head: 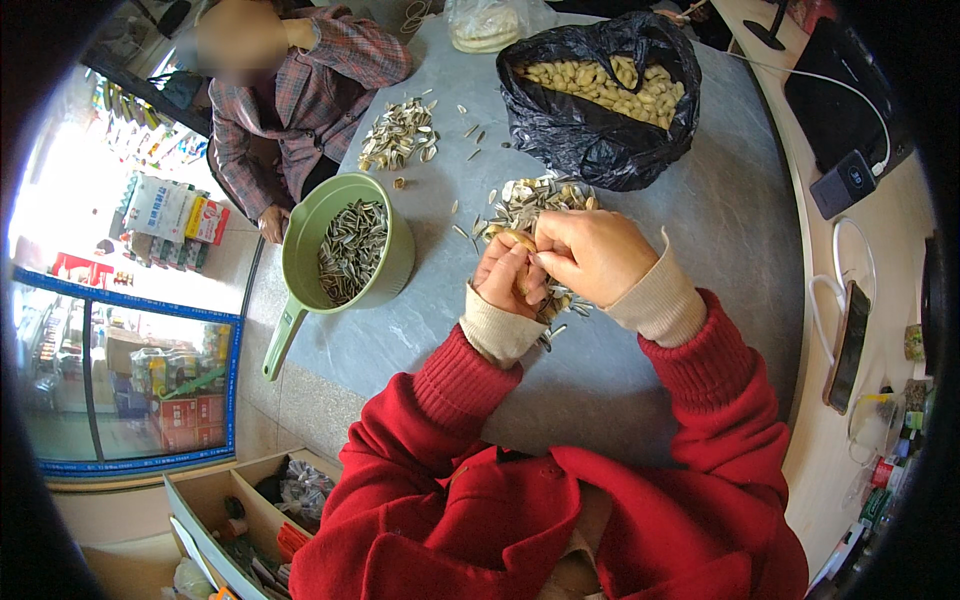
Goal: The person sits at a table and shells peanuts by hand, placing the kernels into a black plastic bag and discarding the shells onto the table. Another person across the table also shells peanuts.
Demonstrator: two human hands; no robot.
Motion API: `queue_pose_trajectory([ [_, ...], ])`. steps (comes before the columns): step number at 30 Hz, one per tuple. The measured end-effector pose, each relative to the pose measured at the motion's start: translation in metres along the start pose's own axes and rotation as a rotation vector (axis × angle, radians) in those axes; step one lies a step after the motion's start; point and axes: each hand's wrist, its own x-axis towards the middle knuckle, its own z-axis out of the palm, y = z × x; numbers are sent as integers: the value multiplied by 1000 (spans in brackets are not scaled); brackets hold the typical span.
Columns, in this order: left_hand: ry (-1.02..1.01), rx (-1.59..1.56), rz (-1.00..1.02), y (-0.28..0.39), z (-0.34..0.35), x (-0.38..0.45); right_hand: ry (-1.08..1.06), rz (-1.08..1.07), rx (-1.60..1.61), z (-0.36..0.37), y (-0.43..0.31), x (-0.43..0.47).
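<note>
My left hand [504, 274] and my right hand [596, 244] meet over the table. Between the left fingers is a tan peanut shell [523, 238], partly hidden. My right thumb and forefinger pinch at the same peanut, where a small reddish bit shows. Beneath and behind both hands spreads a heap of sunflower seed hulls [525, 196] mixed with peanut shells. A black plastic bag [540, 142] beyond them stands open, full of unshelled peanuts [600, 86]. To the left, a green handled plastic scoop [401, 255] holds striped sunflower seeds [354, 255].
Across the grey table [420, 330] sits a person in a plaid jacket [262, 142], beside another hull heap [401, 135]. A clear bag of round flat food [486, 26] is at the far edge. A power bank [844, 184] and a phone [847, 349] lie on the right-hand counter.
</note>
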Motion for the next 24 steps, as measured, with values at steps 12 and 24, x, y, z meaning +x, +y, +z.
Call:
queue_pose_trajectory([
  [12,72,113,9,-2,9,-3,-23,-80,-67,-3,4,-3],
  [24,-58,111,-72,-5,0,-5,-156,94,399,-2,4,0],
])
